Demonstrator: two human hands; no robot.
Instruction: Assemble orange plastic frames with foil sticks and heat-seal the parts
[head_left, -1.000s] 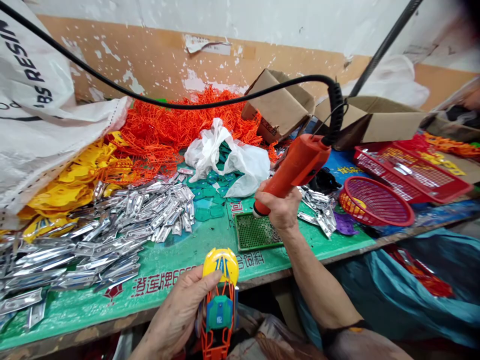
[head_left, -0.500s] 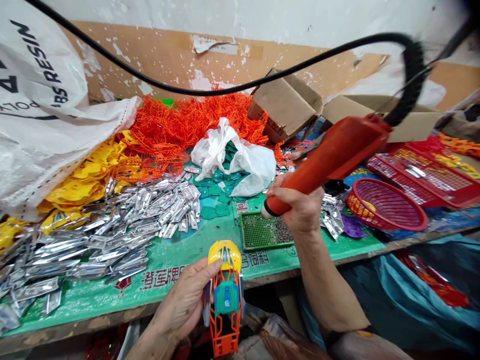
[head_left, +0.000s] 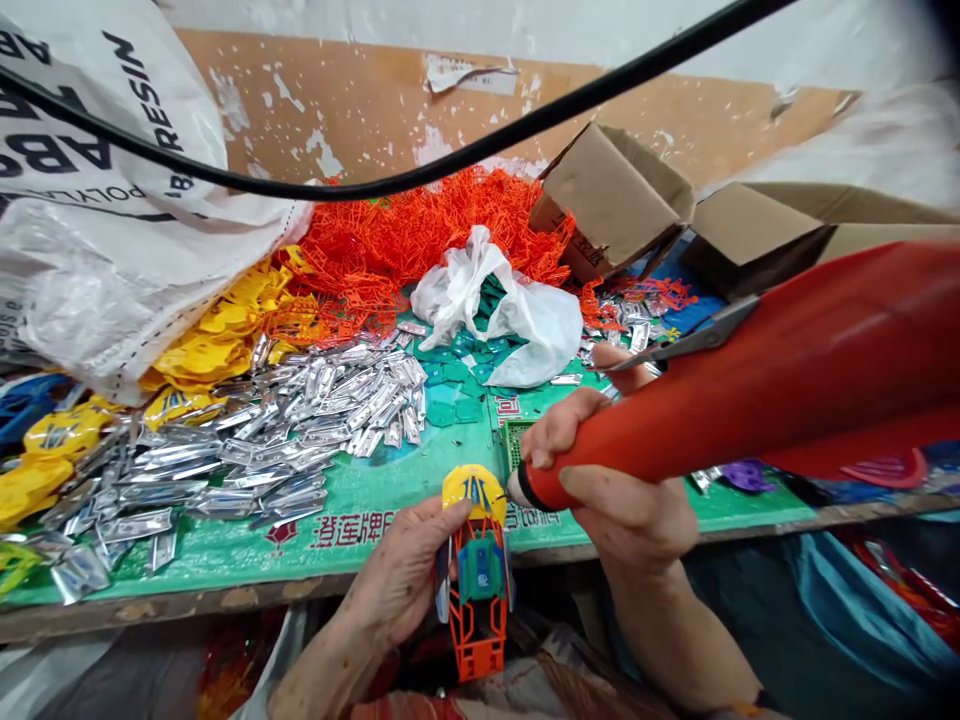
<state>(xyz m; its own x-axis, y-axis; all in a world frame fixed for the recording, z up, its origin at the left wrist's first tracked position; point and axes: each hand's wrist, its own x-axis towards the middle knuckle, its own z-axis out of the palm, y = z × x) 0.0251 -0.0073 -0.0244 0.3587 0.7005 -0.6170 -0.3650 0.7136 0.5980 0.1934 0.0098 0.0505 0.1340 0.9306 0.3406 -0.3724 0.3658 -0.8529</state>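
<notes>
My left hand (head_left: 401, 570) is closed around a toy car body (head_left: 481, 572) in front of the bench edge, thumb on its yellow front. The body has an orange lattice frame, a green centre plate and silvery side strips. My right hand (head_left: 626, 510) grips a red electric screwdriver (head_left: 750, 400), slanted with its tip down and to the left. That tip is beside the right edge of the yellow front; whether it touches I cannot tell. Behind my right fingers a green perforated tray (head_left: 514, 440) is mostly hidden.
Silvery strips (head_left: 300, 440) cover the left of the bench. Yellow parts (head_left: 217, 330), orange frames (head_left: 405, 235) and green plates (head_left: 454, 385) with a white bag (head_left: 544, 340) lie behind. Cardboard boxes (head_left: 607, 190) stand at the back right. A black cable (head_left: 420, 178) hangs across the view.
The screwdriver has come down and left, its tip now at the car's yellow front. My left hand still holds the toy car. The view has shifted slightly right.
</notes>
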